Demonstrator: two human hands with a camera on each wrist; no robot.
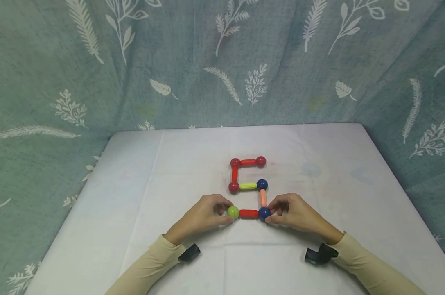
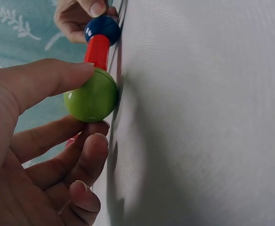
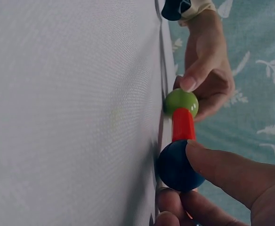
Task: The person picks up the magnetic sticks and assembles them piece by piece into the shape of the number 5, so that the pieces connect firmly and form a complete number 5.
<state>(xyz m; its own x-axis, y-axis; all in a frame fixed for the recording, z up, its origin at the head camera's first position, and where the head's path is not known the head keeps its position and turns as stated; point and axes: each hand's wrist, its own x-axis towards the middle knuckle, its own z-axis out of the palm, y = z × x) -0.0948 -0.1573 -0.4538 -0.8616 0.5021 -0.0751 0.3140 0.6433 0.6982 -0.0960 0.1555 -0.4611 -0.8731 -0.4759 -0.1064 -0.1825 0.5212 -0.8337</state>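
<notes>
A chain of balls and rods lies on the table in an S-like shape. At its near left end, my left hand (image 1: 207, 213) pinches a green ball (image 2: 91, 96) between thumb and fingers. A red rod (image 1: 249, 214) joins that ball to a dark blue ball (image 3: 181, 165), which my right hand (image 1: 296, 213) pinches from the right. From this blue ball an orange rod (image 1: 263, 198) runs to another blue ball (image 1: 262, 184). Beyond it come a yellow-green rod (image 1: 248, 186), a red ball (image 1: 234, 187), and further red rods and balls toward the back.
A white cloth covers the table (image 1: 170, 164). Green-blue curtain fabric (image 1: 193, 98) with white leaf prints hangs behind and along both sides. Black wrist devices (image 1: 189, 253) sit at both sleeves, close to the tabletop.
</notes>
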